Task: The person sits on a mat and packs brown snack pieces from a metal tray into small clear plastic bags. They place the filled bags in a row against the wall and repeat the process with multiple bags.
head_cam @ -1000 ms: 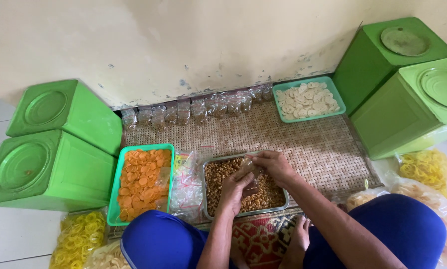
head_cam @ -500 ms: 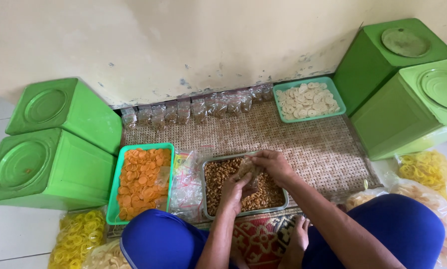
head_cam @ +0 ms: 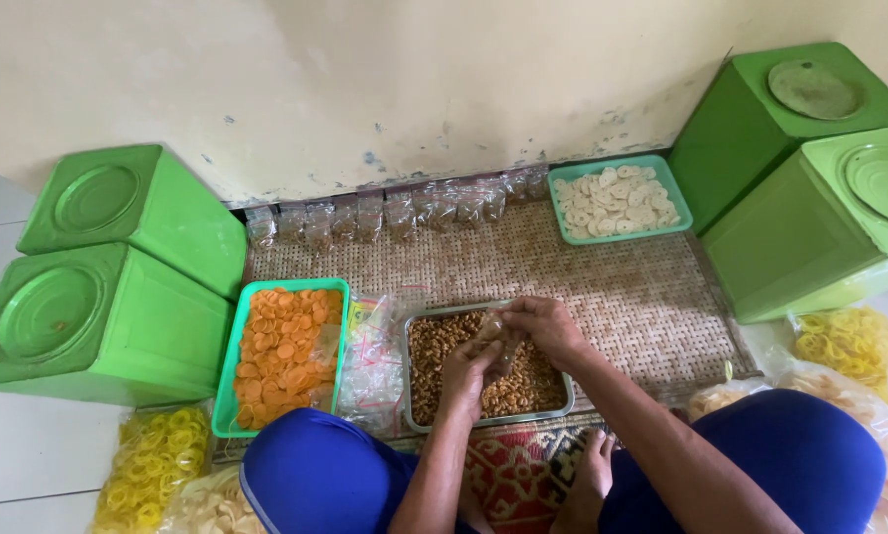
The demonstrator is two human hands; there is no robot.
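Note:
I sit cross-legged over a metal tray [head_cam: 411, 376] filled with brown nuts. My left hand [head_cam: 469, 364] and my right hand [head_cam: 548, 328] meet above the tray and together hold a small clear plastic bag [head_cam: 504, 342] with some brown nuts in it. A green tray of orange chips [head_cam: 282, 348] lies left of the metal tray, with a heap of empty clear bags [head_cam: 373, 361] between them. A row of filled small bags [head_cam: 395, 210] lines the wall.
A green tray of white chips [head_cam: 617, 198] stands at the back right on the woven mat [head_cam: 622, 287]. Two green tins [head_cam: 108, 287] stand at the left, two more green tins [head_cam: 820, 168] at the right. Bags of yellow crackers [head_cam: 152, 460] lie at both front corners.
My hands stay over the metal tray, with only small finger movements on the little bag. The view has shifted slightly.

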